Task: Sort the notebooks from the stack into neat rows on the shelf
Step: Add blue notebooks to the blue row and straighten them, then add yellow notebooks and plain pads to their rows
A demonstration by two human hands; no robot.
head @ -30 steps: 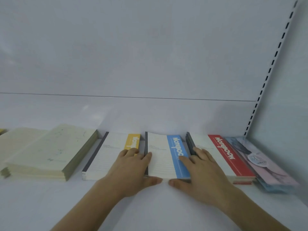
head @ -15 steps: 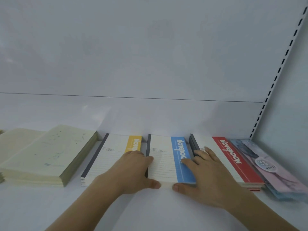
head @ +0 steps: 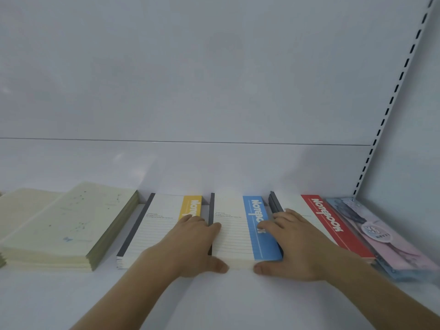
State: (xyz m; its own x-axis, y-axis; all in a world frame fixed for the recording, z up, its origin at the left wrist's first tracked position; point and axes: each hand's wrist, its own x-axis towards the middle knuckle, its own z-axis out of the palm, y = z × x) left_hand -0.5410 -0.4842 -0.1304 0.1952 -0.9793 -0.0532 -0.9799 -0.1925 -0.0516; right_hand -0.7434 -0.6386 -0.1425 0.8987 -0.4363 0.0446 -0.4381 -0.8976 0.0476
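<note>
A stack of white notebooks with a blue band (head: 234,232) lies flat on the white shelf (head: 214,303), in a row with a yellow-banded stack (head: 157,222) on its left and a red-banded stack (head: 319,217) on its right. My left hand (head: 188,246) lies against the blue stack's left edge, thumb pressing the front edge. My right hand (head: 295,246) mirrors it on the right edge, fingers resting over the blue band and thumb on the front edge. The stack sits between both hands.
A thick pale green stack (head: 66,225) lies at the left with another behind it. Pink and blue illustrated notebooks (head: 381,234) lie at the far right by the side wall. A slotted upright (head: 390,103) runs up the back right corner.
Both hands have stayed on the blue-banded stack with thumbs at its front edge. The left fingers have slid off the yellow band towards the gap. The view has shifted slightly.
</note>
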